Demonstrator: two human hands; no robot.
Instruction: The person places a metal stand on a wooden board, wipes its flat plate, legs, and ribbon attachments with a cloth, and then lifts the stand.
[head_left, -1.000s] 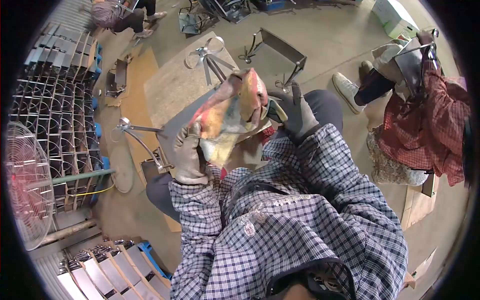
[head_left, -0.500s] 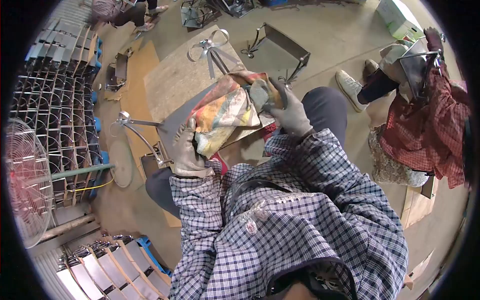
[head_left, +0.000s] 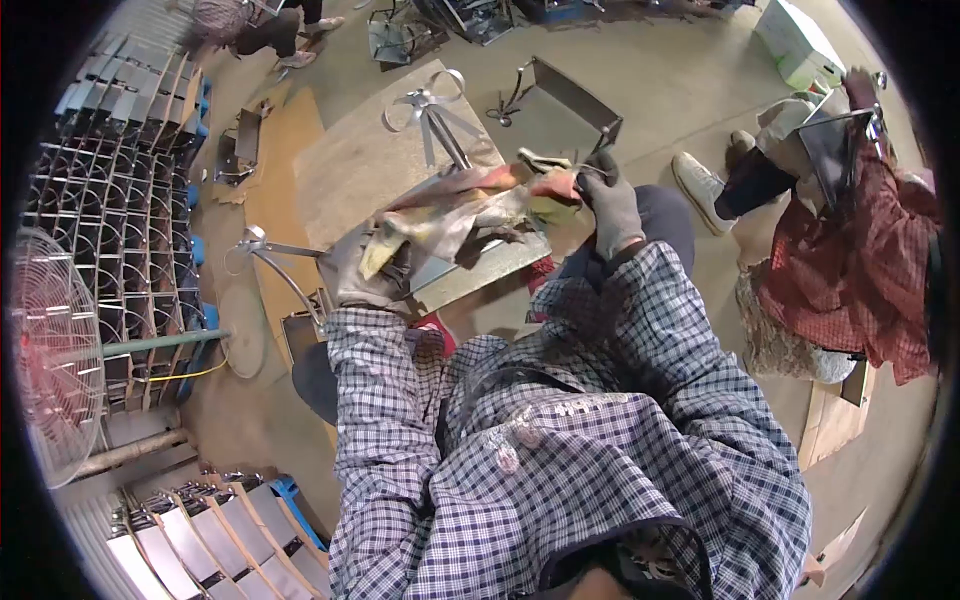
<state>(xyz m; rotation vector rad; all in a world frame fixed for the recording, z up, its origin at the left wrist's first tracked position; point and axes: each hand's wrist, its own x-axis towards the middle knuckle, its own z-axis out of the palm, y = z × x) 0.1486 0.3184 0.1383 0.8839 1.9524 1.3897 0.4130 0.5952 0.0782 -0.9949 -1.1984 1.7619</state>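
Observation:
A worn, multicoloured rag [head_left: 465,215] stretches between my two gloved hands. My left hand [head_left: 372,275] grips its left end, with some fingers hidden behind the cloth. At the other end, my right hand [head_left: 614,207] pinches a corner of it in a grey glove. Beneath the rag lies a grey sheet-metal piece [head_left: 345,245], partly covered. A curved metal leg [head_left: 285,275] sticks out on its left, and a metal scroll with looped strips [head_left: 418,100] rises at its far side. The piece rests on a pale board [head_left: 345,150].
Another metal tray frame [head_left: 570,95] lies on the floor ahead. To the right sits a co-worker in a red checked shirt [head_left: 820,270], holding a metal piece. Stacked metal frames [head_left: 110,230] and a fan [head_left: 55,360] stand at left. A white-green box [head_left: 797,45] is at upper right.
The rag went from bunched up to drawn out lengthwise between my hands. My right hand moved right and now pinches a corner. My left hand shifted slightly left.

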